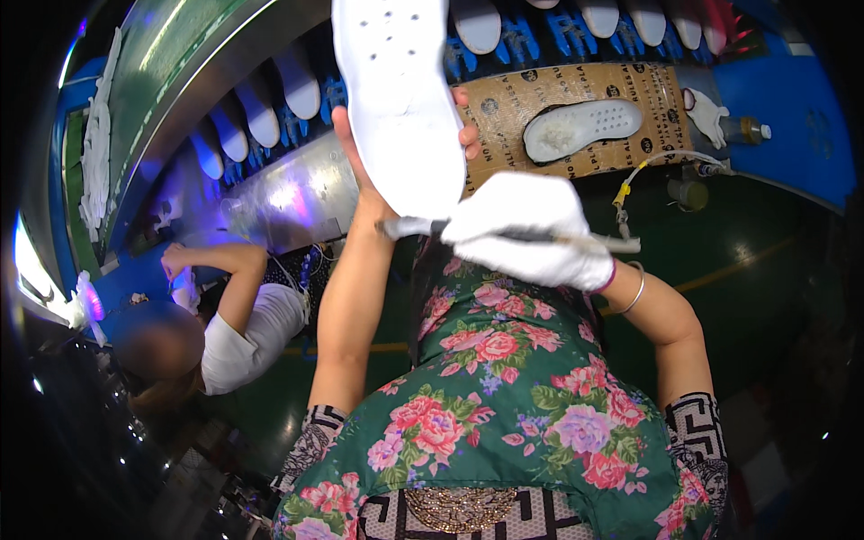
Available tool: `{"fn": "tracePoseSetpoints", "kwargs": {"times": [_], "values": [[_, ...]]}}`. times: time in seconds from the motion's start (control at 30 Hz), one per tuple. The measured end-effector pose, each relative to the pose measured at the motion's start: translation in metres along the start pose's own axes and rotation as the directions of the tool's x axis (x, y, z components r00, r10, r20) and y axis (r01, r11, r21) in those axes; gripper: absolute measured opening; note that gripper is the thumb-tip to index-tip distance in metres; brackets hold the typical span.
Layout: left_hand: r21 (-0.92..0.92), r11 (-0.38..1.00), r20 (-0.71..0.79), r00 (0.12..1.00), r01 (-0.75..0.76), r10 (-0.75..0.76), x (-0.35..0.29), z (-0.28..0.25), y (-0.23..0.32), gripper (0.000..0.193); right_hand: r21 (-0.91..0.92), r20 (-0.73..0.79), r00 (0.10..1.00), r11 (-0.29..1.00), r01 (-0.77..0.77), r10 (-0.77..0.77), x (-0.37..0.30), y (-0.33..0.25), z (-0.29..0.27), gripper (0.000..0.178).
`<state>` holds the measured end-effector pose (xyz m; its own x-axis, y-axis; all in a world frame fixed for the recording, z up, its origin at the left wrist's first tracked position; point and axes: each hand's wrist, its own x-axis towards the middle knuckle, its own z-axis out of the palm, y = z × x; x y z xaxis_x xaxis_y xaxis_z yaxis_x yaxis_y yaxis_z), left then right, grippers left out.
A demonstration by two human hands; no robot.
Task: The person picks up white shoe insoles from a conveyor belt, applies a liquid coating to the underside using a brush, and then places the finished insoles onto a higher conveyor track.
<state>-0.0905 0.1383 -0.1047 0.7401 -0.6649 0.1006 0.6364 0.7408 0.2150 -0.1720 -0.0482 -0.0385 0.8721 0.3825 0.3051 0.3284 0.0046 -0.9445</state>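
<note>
My left hand is bare and holds up a white shoe sole, its flat side toward me, fingers wrapped around its edges. My right hand wears a white glove and grips a thin brush held crosswise just under the sole's lower end; the brush tip sits at the left near the sole. A bangle is on my right wrist. A green floral apron covers my front below the hands.
A cardboard sheet beyond my hands carries another white sole. Several white soles on blue holders run along a curved conveyor. A small bottle and a tube lie at right. A seated person in white works at left.
</note>
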Motion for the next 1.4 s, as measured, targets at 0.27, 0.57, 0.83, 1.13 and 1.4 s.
{"fn": "tracePoseSetpoints", "kwargs": {"times": [0.27, 0.57, 0.83, 1.13, 1.4], "values": [[0.117, 0.975, 0.229, 0.95, 0.191, -0.213, 0.023, -0.004, 0.017, 0.101, -0.073, 0.016, 0.998, 0.996, 0.061, -0.06, -0.006, -0.005, 0.013, 0.021], [0.344, 0.874, -0.15, 0.939, 0.344, -0.31, 0.028, 0.034, 0.025, 0.111, -0.464, 0.108, 0.955, 0.835, 0.295, -0.277, -0.009, 0.004, 0.012, 0.028], [0.373, 0.848, -0.067, 0.922, 0.377, -0.38, 0.027, 0.028, 0.032, 0.11, -0.209, -0.013, 0.981, 0.96, 0.184, -0.191, -0.001, -0.007, 0.006, 0.024], [0.371, 0.877, 0.01, 0.943, 0.304, -0.331, 0.032, 0.023, 0.037, 0.111, -0.063, -0.185, 0.983, 0.998, -0.019, 0.007, 0.005, -0.003, 0.016, 0.018], [0.227, 0.941, -0.331, 0.929, 0.25, -0.167, 0.008, 0.012, 0.016, 0.099, 0.171, -0.259, 0.931, 0.96, -0.22, 0.259, 0.002, 0.005, -0.002, 0.017]]}}
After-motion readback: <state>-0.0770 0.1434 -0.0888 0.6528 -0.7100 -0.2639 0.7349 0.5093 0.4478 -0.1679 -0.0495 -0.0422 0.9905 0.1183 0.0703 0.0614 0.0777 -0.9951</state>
